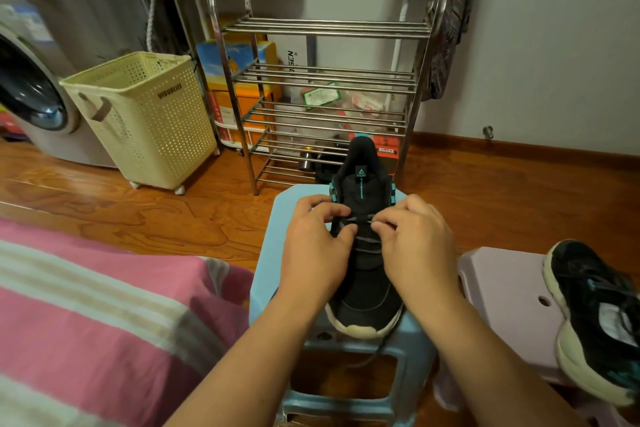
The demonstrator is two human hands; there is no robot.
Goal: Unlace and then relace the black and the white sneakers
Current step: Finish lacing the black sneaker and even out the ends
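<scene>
A black sneaker point(363, 291) with a white sole and teal trim stands on a light blue stool point(266, 291), toe toward me. Grey laces point(363, 219) cross its upper eyelets. My left hand point(317, 246) lies on the shoe's left side, fingers curled at the lace by the eyelets. My right hand point(415, 239) pinches the lace on the right side. A lace end hangs down past the toe. The second black and white sneaker point(595, 319) lies on a lilac stool point(502, 291) at the right.
A pink striped bedcover point(86, 322) fills the lower left. Behind the stool stand a steel shoe rack point(322, 97), a cream laundry basket point(145, 118) and a washing machine point(31, 94). The floor is wood.
</scene>
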